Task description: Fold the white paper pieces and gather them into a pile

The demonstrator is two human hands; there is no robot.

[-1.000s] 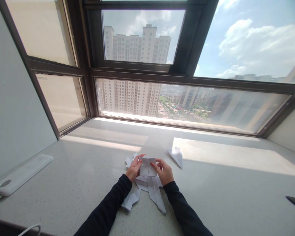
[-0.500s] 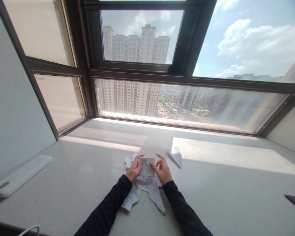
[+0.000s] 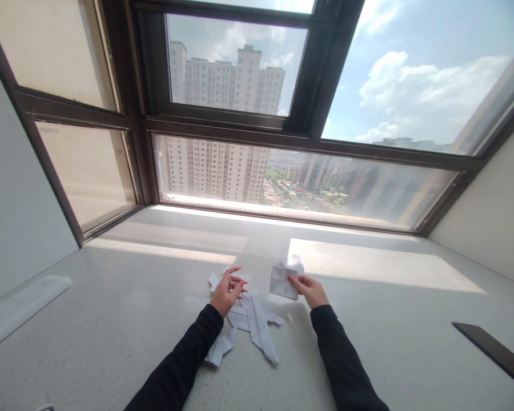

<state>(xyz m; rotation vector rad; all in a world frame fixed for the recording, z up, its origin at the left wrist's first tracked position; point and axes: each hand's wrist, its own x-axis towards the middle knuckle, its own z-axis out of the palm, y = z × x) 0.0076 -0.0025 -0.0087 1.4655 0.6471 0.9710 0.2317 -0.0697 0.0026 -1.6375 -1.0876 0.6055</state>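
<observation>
No readable text anywhere — none (paper included).

2 hands (image 3: 227,291), roughly 5 folded paper pieces (image 3: 257,319), 1 white slab (image 3: 21,308), 1 dark slab (image 3: 492,351).

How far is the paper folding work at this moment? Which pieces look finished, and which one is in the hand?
Done, by the look of it: several folded white paper pieces lie on the counter between the arms. In hand: the right hand holds a small folded square of paper off to the right, while the left hand hovers open above the pile. Left: the square is not yet set down; no unfolded sheets are visible.
</observation>
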